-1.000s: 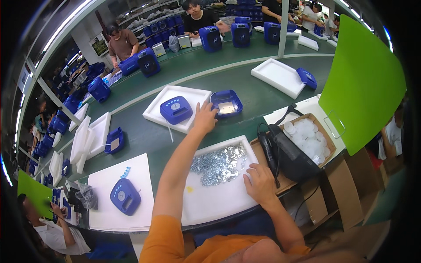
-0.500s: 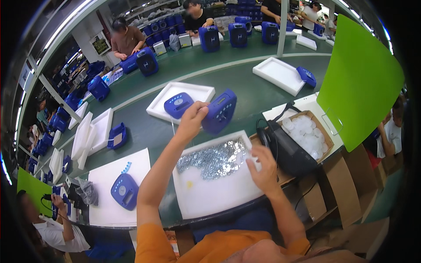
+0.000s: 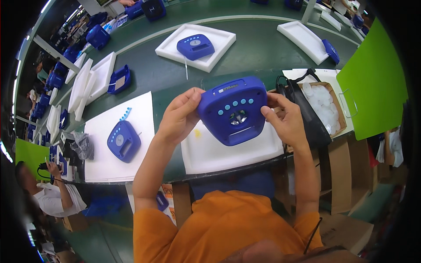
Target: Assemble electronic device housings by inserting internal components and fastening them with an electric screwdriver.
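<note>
In front of me a blue plastic speaker panel [image 3: 215, 125] is held up, tilted, over the white foam tray [image 3: 204, 162]. A row of light-blue round buttons runs across it, with shiny metallic material in the round recess below. My left hand [image 3: 180, 115] grips its left edge, thumb in front. At its right edge my right hand [image 3: 287, 119] pinches the rim between thumb and fingers. The panel hides much of the tray. Left of the tray, another blue panel [image 3: 127, 151] lies on a white board [image 3: 103, 168], beside a light-blue button strip [image 3: 126, 114].
A foam tray [image 3: 226, 37] beyond holds another blue panel [image 3: 195, 47]. On the right are a black bag-like object [image 3: 315, 127], a cardboard box [image 3: 338, 100] of whitish discs and a green divider [image 3: 372, 87]. A person [image 3: 57, 193] works at the left.
The panel has come nearer and turned to face me. My right hand has left the tray of shiny metal pieces and taken the panel's right edge. The view has tipped downward.
</note>
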A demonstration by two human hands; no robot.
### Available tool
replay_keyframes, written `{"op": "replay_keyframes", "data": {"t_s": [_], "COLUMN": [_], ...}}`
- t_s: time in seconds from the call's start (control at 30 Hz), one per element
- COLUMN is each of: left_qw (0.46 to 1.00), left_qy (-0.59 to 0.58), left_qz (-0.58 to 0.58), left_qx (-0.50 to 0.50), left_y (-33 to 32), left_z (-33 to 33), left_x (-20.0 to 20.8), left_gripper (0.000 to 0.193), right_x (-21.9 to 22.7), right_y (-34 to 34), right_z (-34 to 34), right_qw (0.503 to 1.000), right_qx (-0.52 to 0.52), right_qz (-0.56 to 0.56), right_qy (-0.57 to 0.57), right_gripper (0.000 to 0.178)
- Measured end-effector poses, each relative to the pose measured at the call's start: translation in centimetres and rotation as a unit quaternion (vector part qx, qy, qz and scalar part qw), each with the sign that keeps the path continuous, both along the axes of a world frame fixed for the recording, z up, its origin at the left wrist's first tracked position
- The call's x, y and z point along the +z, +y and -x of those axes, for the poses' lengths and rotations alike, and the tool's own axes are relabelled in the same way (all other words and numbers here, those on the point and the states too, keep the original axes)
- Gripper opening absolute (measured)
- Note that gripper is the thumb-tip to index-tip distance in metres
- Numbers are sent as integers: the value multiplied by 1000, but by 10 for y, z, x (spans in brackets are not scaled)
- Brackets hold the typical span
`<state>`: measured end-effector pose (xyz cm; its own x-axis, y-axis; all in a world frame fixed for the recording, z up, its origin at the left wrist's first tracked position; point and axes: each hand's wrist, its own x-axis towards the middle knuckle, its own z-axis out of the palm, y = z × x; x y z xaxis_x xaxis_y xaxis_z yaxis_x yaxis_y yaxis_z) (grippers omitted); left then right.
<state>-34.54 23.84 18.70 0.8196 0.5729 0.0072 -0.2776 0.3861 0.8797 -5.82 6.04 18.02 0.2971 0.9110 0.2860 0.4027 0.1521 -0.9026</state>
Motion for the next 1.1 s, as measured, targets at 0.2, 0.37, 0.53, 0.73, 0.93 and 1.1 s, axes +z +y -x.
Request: {"op": "replay_keyframes", "data": {"t_s": [0.2,0.37,0.53,0.73,0.93,1.1], "left_qw": [985,896,813,595,543,509], "left_qy": [150,340,401,367,363,360], "left_qz": [-70,-271,-403,-669,-724,-753], "left_qx": [54,95,125,253,220,210], "left_y": [-11,-19,-20,8,20,28], "left_z": [17,36,40,38,24,21], "left_x": [-32,-44,-56,-88,-112,-113], "left_gripper": [55,39,29,6,4,9], "right_x": [-9,-53,-75,-63,-45,-47], "right_y": [-6,-2,-4,0,-16,-21], "right_z": [1,-11,-19,-12,-6,-19], "right_qw": [991,982,957,951,938,953], "right_qx": [-8,-10,16,13,-81,-93], "right_qz": [52,134,274,262,195,151], "right_qy": [126,131,90,-164,-273,-246], "right_gripper": [39,36,39,46,38,31]}}
